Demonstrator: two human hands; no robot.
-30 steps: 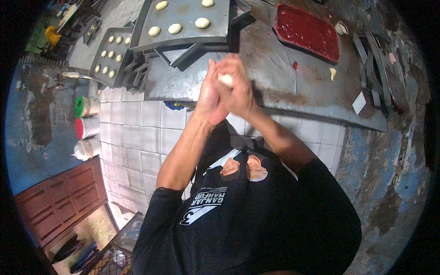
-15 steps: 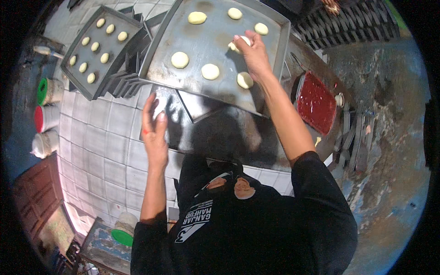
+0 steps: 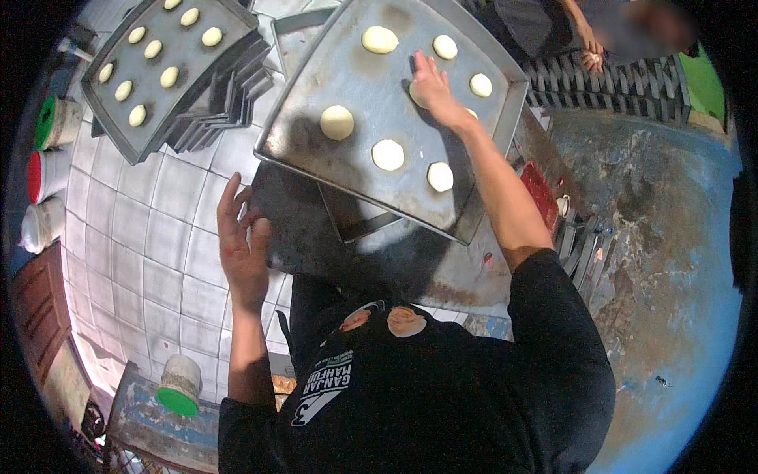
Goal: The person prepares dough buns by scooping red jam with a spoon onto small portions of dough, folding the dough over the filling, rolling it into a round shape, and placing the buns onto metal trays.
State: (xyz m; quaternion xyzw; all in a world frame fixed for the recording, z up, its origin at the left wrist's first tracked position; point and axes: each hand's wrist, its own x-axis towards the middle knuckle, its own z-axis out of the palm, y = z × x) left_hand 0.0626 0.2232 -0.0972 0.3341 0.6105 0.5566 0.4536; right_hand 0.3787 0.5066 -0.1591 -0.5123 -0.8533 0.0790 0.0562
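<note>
My right hand (image 3: 436, 93) lies over a grey metal baking tray (image 3: 304, 75), its fingers stretched out flat. Beneath its palm a dough piece is mostly covered, with only a pale edge showing. Several round, pale-yellow dough pieces sit spaced around it, among them a flattened dough round (image 3: 388, 155) nearer to me and a bigger dough piece (image 3: 380, 39) at the far side. Off the tray's near left corner, my left hand (image 3: 243, 257) hovers with fingers apart and nothing in it.
Another tray of dough balls (image 3: 178, 49) rests on stacked trays at the far left. Under the main tray is a dark work table (image 3: 300, 229). A red-filled pan (image 3: 539, 193) is partly hidden by my right forearm. At the far right, a co-worker's hand (image 3: 591, 59) hangs above a rack of trays (image 3: 608, 91).
My right hand has gone from curled fingers around a dough piece to lying flat over it. My left hand has moved slightly away from the tray. The whole view has shifted.
</note>
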